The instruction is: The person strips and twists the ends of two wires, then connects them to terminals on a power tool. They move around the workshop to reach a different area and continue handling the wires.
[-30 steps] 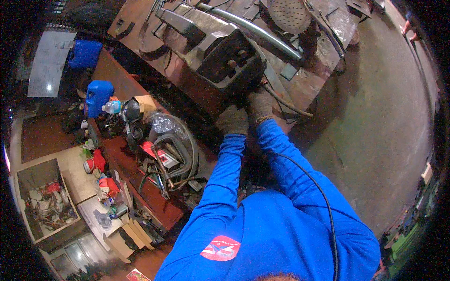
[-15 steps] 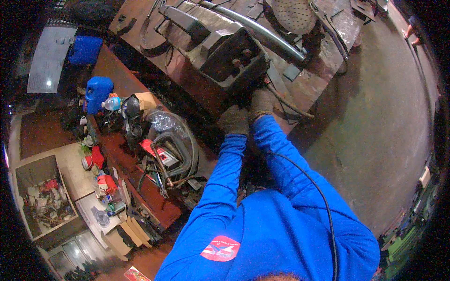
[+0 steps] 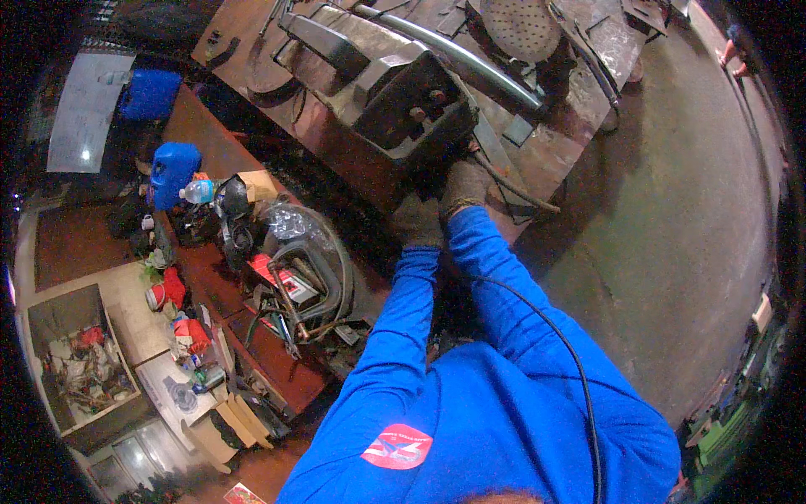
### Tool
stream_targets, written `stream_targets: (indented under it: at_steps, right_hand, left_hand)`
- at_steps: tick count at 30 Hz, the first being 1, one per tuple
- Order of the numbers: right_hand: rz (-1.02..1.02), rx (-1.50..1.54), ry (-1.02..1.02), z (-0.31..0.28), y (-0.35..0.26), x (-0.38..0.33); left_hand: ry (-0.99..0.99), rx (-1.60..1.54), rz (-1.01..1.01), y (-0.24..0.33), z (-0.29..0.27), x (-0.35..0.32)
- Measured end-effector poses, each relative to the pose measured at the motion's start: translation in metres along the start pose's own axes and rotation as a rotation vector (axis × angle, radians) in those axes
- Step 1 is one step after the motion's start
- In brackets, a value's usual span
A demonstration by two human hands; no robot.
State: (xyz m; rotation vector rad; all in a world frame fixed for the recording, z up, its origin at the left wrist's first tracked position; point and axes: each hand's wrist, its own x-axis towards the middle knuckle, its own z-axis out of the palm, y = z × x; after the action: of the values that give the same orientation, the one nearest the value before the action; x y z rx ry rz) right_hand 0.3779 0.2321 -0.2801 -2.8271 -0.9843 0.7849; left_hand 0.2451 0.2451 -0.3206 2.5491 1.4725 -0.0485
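A hard tug on the loose cable (image 3: 532,200) beside the gloved right hand (image 3: 466,184) could drag the dark boxy machine (image 3: 405,107) off the metal table (image 3: 556,158). The machine sits just beyond that hand and the left hand (image 3: 418,222); shadow hides the fingers, so their grip cannot be told.

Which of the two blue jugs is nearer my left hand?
The lower blue jug in the picture, beside the clear bottle; the upper blue jug is farther from your left hand.
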Motion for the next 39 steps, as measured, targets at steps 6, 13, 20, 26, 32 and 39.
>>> stream_targets:
  at_steps: [6, 13, 20, 26, 32, 39]
  right_hand:
    - [0.041, 0.013, 0.015, 0.009, -0.007, 0.007]
    - [-0.096, 0.374, 0.199, 0.023, 0.018, -0.006]
    - [-0.309, 0.435, 0.332, 0.04, 0.048, -0.023]
    - [-0.027, 1.324, 0.174, 0.139, 0.038, 0.028]
    - [-0.223, 0.531, 0.202, 0.044, 0.035, -0.006]
    - [-0.278, 0.195, 0.18, 0.016, 0.029, -0.015]
  left_hand:
    - [0.067, -0.258, 0.035, -0.013, 0.018, 0.0]
    - [-0.053, -0.446, 0.15, -0.037, 0.038, 0.002]
    - [-0.259, -0.391, 0.139, -0.007, -0.038, 0.003]
    - [-0.011, -0.218, 0.35, -0.035, 0.021, 0.002]
    - [0.132, -0.192, 0.383, -0.034, 0.012, 0.001]
    - [0.161, -0.102, 0.512, -0.035, 0.016, 0.002]
